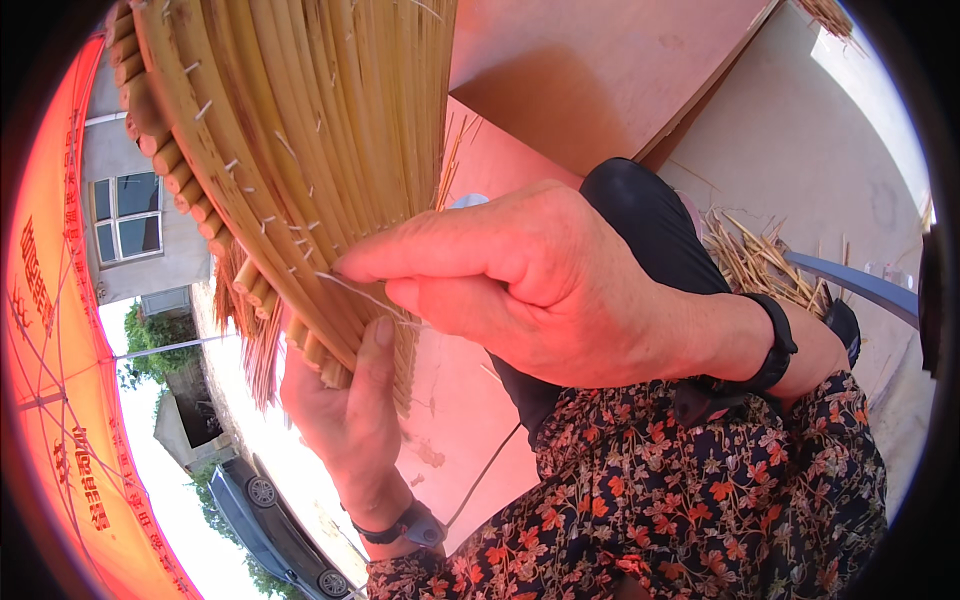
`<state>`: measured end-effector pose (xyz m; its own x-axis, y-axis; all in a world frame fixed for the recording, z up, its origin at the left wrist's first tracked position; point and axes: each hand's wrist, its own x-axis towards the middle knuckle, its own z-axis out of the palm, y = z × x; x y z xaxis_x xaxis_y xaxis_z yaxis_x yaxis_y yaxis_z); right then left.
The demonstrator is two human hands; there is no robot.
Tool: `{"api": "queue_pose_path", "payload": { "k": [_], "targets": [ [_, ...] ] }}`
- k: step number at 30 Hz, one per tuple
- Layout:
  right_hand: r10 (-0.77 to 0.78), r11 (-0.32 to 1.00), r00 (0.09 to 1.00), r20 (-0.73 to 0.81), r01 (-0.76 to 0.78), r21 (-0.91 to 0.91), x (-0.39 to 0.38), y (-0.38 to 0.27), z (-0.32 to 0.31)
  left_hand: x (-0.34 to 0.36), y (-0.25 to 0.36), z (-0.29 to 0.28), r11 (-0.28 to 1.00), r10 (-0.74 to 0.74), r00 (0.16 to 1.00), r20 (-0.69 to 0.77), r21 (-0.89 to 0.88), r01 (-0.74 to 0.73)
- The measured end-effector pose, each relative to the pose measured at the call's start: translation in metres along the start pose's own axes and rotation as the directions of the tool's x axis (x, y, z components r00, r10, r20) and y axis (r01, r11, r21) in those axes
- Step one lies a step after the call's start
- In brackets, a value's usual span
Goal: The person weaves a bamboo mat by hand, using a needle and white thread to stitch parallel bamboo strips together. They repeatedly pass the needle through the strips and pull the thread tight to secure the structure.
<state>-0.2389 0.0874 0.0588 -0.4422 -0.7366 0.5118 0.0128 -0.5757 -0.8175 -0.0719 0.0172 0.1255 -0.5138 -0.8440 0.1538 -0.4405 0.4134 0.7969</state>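
A stiff mat of tan reed stalks (pixel 330 110), stitched with short white thread marks, rises from the middle to the upper left. Its edge is a flat strip (pixel 232 190) with cut round stalk ends lined up behind it. My left hand (pixel 355 435) grips the lower corner, thumb on the front face and the other fingers hidden behind. Across the front, my right hand (pixel 545 290) has index finger and thumb closed on a white thread (pixel 352 288) that meets the mat near the strip. Whether a needle is in those fingers cannot be made out.
Pinkish boards (pixel 610 60) lie beyond my dark-trousered knee (pixel 640 200). Loose straw (pixel 755 255) is heaped on the floor to the right, near a blue-grey curved bar (pixel 850 280). A red canopy (pixel 60 330), a parked car (pixel 270 520) and a building window (pixel 128 218) appear at the left.
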Motion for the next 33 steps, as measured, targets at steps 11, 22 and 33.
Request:
{"api": "queue_pose_path", "payload": {
  "k": [11, 22, 33],
  "targets": [
    [0.038, 0.993, 0.999, 0.027, -0.035, -0.116, -0.006, -0.012, -0.008, -0.009, 0.004, 0.008, 0.988, 0.093, 0.987, 0.13, 0.107, -0.107],
    [0.505, 0.853, 0.863, 0.019, -0.502, 0.146, -0.075, -0.017, -0.045, -0.028, -0.02, 0.046, 0.86, 0.376, 0.855, 0.356, 0.21, -0.466],
    [0.628, 0.778, 0.775, -0.071, -0.623, 0.078, -0.129, -0.004, -0.063, -0.045, -0.025, 0.056, 0.783, 0.45, 0.806, 0.385, 0.264, -0.563]
  ]
}}
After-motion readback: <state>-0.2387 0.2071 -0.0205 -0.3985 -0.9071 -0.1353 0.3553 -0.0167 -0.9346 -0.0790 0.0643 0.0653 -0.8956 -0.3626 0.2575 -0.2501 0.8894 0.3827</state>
